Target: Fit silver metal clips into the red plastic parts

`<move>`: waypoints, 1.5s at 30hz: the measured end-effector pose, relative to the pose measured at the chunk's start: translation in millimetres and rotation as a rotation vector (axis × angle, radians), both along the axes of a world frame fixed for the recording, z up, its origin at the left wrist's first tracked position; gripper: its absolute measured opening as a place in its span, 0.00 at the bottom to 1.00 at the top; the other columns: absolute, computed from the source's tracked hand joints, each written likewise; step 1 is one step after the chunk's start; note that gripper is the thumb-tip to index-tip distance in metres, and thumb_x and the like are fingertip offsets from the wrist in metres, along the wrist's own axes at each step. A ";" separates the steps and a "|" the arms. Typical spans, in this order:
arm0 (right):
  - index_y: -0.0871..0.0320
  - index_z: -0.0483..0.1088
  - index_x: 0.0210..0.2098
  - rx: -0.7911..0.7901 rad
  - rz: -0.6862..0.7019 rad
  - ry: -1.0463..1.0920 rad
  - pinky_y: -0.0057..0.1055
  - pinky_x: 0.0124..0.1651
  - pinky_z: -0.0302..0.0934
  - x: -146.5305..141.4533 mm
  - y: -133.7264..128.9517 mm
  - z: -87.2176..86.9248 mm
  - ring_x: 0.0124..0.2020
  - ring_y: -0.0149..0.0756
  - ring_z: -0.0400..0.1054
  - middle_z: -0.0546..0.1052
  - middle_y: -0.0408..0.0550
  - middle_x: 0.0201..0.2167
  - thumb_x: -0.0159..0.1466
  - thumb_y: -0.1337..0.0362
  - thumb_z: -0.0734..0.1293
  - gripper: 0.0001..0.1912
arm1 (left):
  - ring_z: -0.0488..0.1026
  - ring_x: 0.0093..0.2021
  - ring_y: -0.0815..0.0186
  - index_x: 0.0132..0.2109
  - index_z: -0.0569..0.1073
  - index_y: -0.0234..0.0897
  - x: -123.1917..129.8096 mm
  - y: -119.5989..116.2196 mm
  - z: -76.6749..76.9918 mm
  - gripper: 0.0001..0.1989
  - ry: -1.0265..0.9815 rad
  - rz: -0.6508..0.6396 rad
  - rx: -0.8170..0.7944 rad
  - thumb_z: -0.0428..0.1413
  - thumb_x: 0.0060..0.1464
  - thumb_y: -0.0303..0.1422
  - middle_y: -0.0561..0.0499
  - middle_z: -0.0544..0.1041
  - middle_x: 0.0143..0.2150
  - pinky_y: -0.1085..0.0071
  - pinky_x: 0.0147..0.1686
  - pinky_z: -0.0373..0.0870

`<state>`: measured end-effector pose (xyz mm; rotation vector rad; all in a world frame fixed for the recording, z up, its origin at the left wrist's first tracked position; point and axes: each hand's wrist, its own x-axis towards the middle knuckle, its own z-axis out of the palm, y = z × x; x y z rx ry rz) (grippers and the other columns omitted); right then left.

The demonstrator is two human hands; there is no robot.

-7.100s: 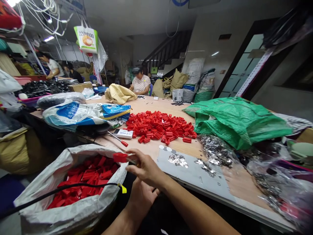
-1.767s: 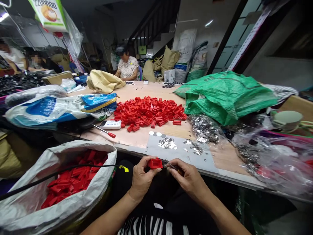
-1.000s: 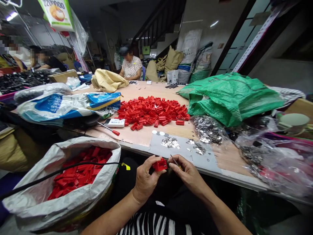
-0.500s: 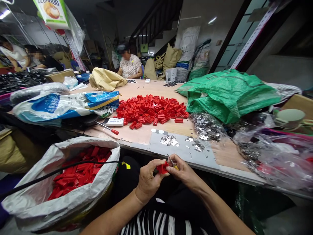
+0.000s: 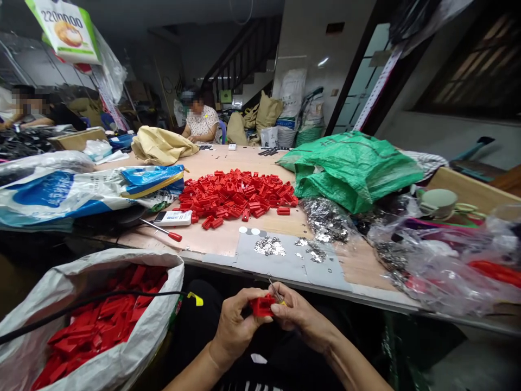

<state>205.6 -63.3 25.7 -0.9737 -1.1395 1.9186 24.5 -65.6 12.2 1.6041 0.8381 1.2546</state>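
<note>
Between my two hands, just below the table's front edge, is a red plastic part (image 5: 262, 306). My left hand (image 5: 240, 320) is closed on it from the left side. My right hand (image 5: 297, 312) touches its right side with the thumb and is closed round a thin metal tool (image 5: 277, 290) with a yellow handle, its tip pointing up and left. A heap of red parts (image 5: 236, 195) covers the table's middle. Small silvery metal pieces (image 5: 270, 246) lie on a grey sheet (image 5: 248, 257) in front of me.
An open white sack (image 5: 171, 277) of red parts stands at the left. A red-handled screwdriver (image 5: 174, 237) and white device (image 5: 173, 218) lie near the edge. Green sack (image 5: 354, 163) and plastic bags (image 5: 451, 271) lie right. A person (image 5: 201, 124) sits opposite.
The view has turned to the right and up, so the table's contents appear further left and lower. Both hands still hold the red part and tool together, with the red part tilted slightly differently.
</note>
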 end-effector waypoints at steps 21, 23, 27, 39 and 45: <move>0.55 0.68 0.37 0.687 -0.288 -1.432 0.30 0.37 0.55 50.2 85.5 -1.8 0.37 0.37 0.68 0.75 0.46 0.37 0.63 0.66 0.59 0.06 | 0.76 0.36 0.69 0.39 0.70 0.35 -8.2 18.4 -10.5 0.16 -0.602 0.162 -0.676 0.66 0.42 0.30 0.52 0.79 0.35 0.72 0.41 0.71; 0.55 0.68 0.37 0.687 -0.269 -1.443 0.30 0.38 0.55 48.0 87.8 -4.0 0.38 0.37 0.68 0.74 0.46 0.38 0.63 0.66 0.60 0.06 | 0.76 0.36 0.69 0.38 0.70 0.35 -8.2 17.8 -12.0 0.16 -0.614 0.157 -0.696 0.67 0.42 0.30 0.52 0.79 0.35 0.72 0.41 0.71; 0.55 0.68 0.36 0.675 -0.250 -1.459 0.30 0.35 0.55 44.0 90.9 -4.1 0.36 0.37 0.68 0.74 0.46 0.36 0.63 0.67 0.60 0.05 | 0.76 0.38 0.67 0.39 0.71 0.36 -5.2 18.0 -13.2 0.16 -0.649 0.138 -0.707 0.66 0.43 0.30 0.50 0.80 0.38 0.71 0.43 0.70; 0.52 0.59 0.29 0.731 -0.376 -1.358 0.34 0.32 0.59 53.1 98.7 -18.9 0.29 0.41 0.70 0.74 0.46 0.27 0.60 0.62 0.57 0.04 | 0.77 0.33 0.63 0.34 0.71 0.34 7.9 31.2 -9.1 0.21 -0.735 0.204 -0.638 0.70 0.31 0.32 0.45 0.81 0.34 0.70 0.34 0.72; 0.51 0.63 0.35 0.796 -0.446 -1.174 0.39 0.38 0.65 69.3 106.6 -38.9 0.35 0.46 0.74 0.78 0.51 0.36 0.58 0.56 0.56 0.10 | 0.77 0.30 0.64 0.32 0.70 0.34 7.1 35.5 -16.2 0.21 -0.791 0.169 -0.577 0.71 0.30 0.32 0.46 0.80 0.31 0.71 0.31 0.71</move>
